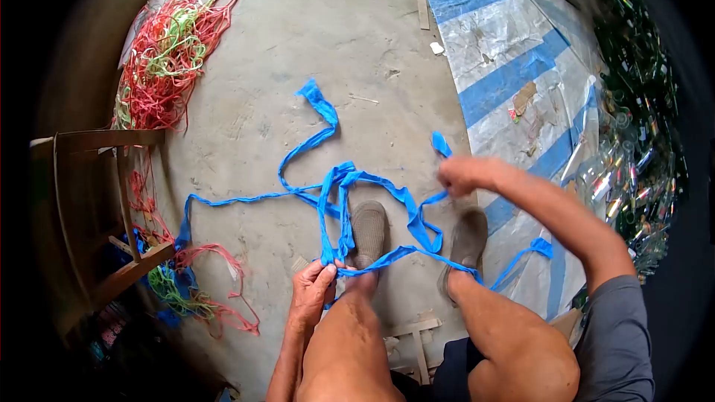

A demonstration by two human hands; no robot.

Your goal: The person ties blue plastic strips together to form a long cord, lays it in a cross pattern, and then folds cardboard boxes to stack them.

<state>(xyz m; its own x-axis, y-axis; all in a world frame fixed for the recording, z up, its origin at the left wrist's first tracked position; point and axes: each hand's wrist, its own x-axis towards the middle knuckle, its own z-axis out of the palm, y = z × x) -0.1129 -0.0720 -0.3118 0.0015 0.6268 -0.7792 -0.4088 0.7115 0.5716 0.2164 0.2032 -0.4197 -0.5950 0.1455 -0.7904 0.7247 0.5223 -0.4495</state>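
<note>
Looking down from the head camera, a long blue plastic strip [350, 179] is seen looped over the concrete floor [298, 30] in front of two grey shoes [370, 231]. It is pinched by the left hand [313, 286] just beside the left shoe, and another stretch is clenched in the raised right hand [462, 175]. A red and green tangle [167, 52] lies well apart. The strip is probably best kept taut between the hands, so loops are not caught underfoot.
</note>
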